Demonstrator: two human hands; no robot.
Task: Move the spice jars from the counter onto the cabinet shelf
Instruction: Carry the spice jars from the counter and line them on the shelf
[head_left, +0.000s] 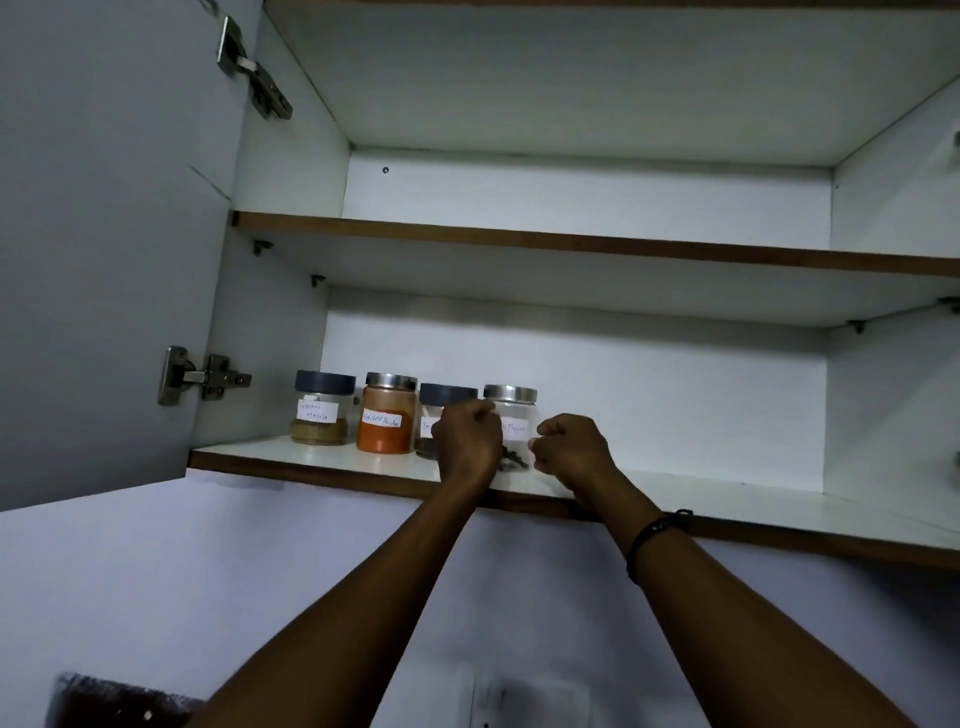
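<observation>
Four labelled spice jars lined up at centre frame on the lower cabinet shelf (322, 457); left hand (466, 439) and right hand (571, 448) curled around the steel-lidded pepper jar (511, 415), rightmost.

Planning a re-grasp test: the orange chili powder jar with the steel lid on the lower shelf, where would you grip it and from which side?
Grip the orange chili powder glass jar with the steel lid around its upper body just under the lid, coming straight in from the open front of the lower cabinet shelf. It stands upright in a tight row, with the brown-spice jar with the dark lid on its left and another dark-lidded jar on its right, so side access looks poor.
</observation>
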